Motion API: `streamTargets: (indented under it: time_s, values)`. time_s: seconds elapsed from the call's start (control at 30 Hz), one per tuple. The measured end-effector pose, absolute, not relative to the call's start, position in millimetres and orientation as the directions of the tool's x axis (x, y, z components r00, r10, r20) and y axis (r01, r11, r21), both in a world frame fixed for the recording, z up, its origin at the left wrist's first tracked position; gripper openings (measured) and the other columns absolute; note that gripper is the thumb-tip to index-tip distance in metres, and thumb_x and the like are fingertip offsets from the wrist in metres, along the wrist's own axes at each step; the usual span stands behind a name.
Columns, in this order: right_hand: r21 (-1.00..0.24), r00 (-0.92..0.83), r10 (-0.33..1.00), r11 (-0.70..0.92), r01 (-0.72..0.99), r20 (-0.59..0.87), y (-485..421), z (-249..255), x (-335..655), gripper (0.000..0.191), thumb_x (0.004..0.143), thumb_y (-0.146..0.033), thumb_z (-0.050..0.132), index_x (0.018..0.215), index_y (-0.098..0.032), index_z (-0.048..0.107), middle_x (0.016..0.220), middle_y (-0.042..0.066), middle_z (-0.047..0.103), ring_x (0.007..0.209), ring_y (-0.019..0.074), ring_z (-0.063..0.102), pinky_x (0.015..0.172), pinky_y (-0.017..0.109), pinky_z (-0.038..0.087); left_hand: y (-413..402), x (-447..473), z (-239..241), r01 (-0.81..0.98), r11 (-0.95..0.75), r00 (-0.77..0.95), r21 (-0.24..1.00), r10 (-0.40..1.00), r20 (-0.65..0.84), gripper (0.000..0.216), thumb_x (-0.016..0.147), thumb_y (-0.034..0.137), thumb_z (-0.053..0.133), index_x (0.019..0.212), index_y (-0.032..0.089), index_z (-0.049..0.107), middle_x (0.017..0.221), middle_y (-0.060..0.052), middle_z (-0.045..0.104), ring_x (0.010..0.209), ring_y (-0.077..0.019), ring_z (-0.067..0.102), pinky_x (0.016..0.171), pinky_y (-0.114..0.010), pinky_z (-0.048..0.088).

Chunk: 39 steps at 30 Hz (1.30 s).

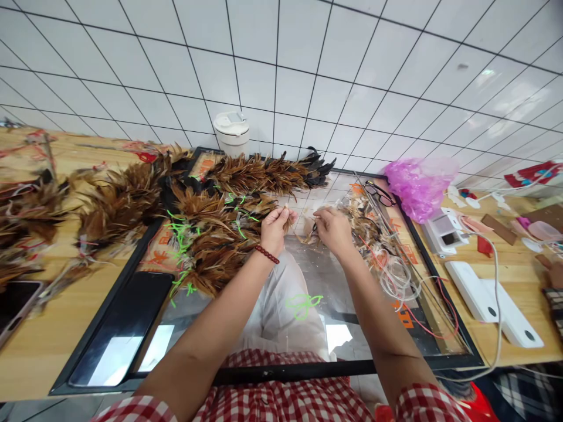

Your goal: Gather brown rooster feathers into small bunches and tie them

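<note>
My left hand (275, 227), with a dark red bead bracelet on its wrist, pinches a small brown feather (289, 223) above the glass-topped panel (308, 266). To its left lie bundles of brown feathers (209, 252) with bright green ties (178, 237). My right hand (332, 227) is closed, fingertips bent down over loose pale feathers (308, 231). Something small and dark shows at those fingertips, but I cannot make out what it is. A pile of loose feathers (363, 220) lies just right of this hand.
A long brown feather strip (264, 174) lies behind, before a white lidded container (232, 132). A black phone (125, 328) is at the left. Clear tubing (396, 278), glasses (380, 193), a pink plastic bag (420, 184) and white power strips (492, 305) are at the right. Another person's hand (553, 271) shows far right.
</note>
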State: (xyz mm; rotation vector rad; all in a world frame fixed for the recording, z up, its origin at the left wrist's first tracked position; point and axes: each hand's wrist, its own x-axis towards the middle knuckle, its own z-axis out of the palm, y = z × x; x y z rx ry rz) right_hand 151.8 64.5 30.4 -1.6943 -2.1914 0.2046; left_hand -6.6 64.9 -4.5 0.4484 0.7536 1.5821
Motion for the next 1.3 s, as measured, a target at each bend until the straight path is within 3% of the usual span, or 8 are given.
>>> streamTargets:
  time_s: [0.13, 0.3, 0.4, 0.53, 0.8, 0.97, 1.1, 1.3]
  values:
    - [-0.257, -0.138, 0.978, 0.175, 0.950, 0.156, 60.9, 19.2, 139.6, 0.027, 0.089, -0.037, 0.052, 0.097, -0.021, 0.071, 0.103, 0.010, 0.068, 0.098, 0.0263, 0.058, 0.084, 0.036, 0.038, 64.1, -5.4, -5.6, -0.693, 0.011, -0.133, 0.721, 0.981, -0.143, 0.030, 0.055, 0.034, 0.086, 0.069, 0.014, 0.068, 0.068, -0.001, 0.068, 0.064, -0.0097, 0.063, 0.068, -0.025, 0.049]
    - [-0.287, -0.163, 0.973, 0.204, 0.936, 0.161, 58.5, 11.7, 130.3, 0.019, 0.088, -0.026, 0.050, 0.086, -0.019, 0.068, 0.094, 0.009, 0.068, 0.092, 0.0237, 0.058, 0.080, 0.034, 0.036, 64.4, -5.7, -5.2, -0.693, 0.035, -0.119, 0.720, 0.980, -0.162, 0.030, 0.055, 0.032, 0.086, 0.068, 0.014, 0.068, 0.067, -0.001, 0.068, 0.065, -0.0100, 0.063, 0.070, -0.025, 0.049]
    - [-0.412, -0.179, 0.936, 0.298, 0.861, 0.302, 57.9, 15.7, 131.5, 0.017, 0.089, -0.027, 0.050, 0.084, -0.018, 0.064, 0.089, 0.007, 0.067, 0.088, 0.0210, 0.058, 0.078, 0.033, 0.036, 65.0, -6.0, -5.2, -0.693, 0.058, -0.103, 0.718, 0.978, -0.179, 0.030, 0.053, 0.032, 0.086, 0.069, 0.013, 0.069, 0.070, -0.002, 0.070, 0.066, -0.0112, 0.064, 0.072, -0.027, 0.049]
    - [-0.360, -0.307, 0.806, 0.521, 0.774, 0.506, 53.4, 20.8, 130.6, 0.016, 0.092, -0.029, 0.049, 0.087, -0.019, 0.060, 0.093, 0.006, 0.067, 0.093, 0.0210, 0.057, 0.084, 0.035, 0.034, 65.4, -8.2, -5.4, -0.691, 0.117, -0.022, 0.714, 0.983, -0.183, 0.029, 0.055, 0.030, 0.086, 0.070, 0.012, 0.070, 0.072, -0.004, 0.071, 0.064, -0.0110, 0.062, 0.068, -0.026, 0.047]
    - [-0.274, -0.468, 0.738, 0.637, 0.720, 0.486, 48.0, 22.1, 127.0, 0.011, 0.088, -0.026, 0.054, 0.084, -0.020, 0.062, 0.096, 0.006, 0.069, 0.093, 0.0213, 0.057, 0.085, 0.037, 0.033, 62.0, -9.7, 1.2, -0.745, 0.188, 0.052, 0.641, 0.973, -0.225, 0.024, 0.056, 0.021, 0.085, 0.068, 0.013, 0.067, 0.072, -0.002, 0.070, 0.067, -0.0106, 0.064, 0.068, -0.023, 0.048]
    - [-0.592, -0.214, 0.840, 0.510, 0.624, 0.498, 50.5, 23.2, 126.8, 0.017, 0.086, -0.036, 0.058, 0.084, -0.020, 0.064, 0.081, 0.003, 0.067, 0.077, 0.0169, 0.058, 0.078, 0.033, 0.041, 61.8, -8.6, 0.2, -0.719, 0.172, 0.024, 0.673, 0.975, -0.222, 0.024, 0.056, 0.023, 0.085, 0.066, 0.013, 0.065, 0.065, -0.001, 0.067, 0.060, -0.0085, 0.060, 0.061, -0.021, 0.046]
    - [-0.891, -0.068, 0.947, 0.318, 0.324, 0.313, 58.0, 19.7, 127.4, 0.027, 0.085, -0.044, 0.059, 0.094, -0.019, 0.066, 0.078, 0.002, 0.065, 0.068, 0.0145, 0.058, 0.067, 0.029, 0.045, 59.4, -6.6, -2.5, -0.646, 0.173, 0.080, 0.744, 0.984, -0.160, 0.029, 0.054, 0.031, 0.086, 0.065, 0.013, 0.066, 0.063, 0.000, 0.066, 0.058, -0.0091, 0.058, 0.061, -0.023, 0.045]
    - [-0.992, -0.098, 0.987, 0.126, 0.013, 0.124, 63.5, 29.4, 139.1, 0.029, 0.071, -0.048, 0.072, 0.070, -0.020, 0.064, 0.062, -0.002, 0.060, 0.057, 0.0116, 0.052, 0.059, 0.026, 0.044, 57.0, -5.1, -0.8, -0.615, 0.186, 0.096, 0.766, 0.982, -0.162, 0.027, 0.056, 0.032, 0.085, 0.067, 0.013, 0.068, 0.072, -0.003, 0.070, 0.064, -0.0109, 0.061, 0.065, -0.025, 0.045]
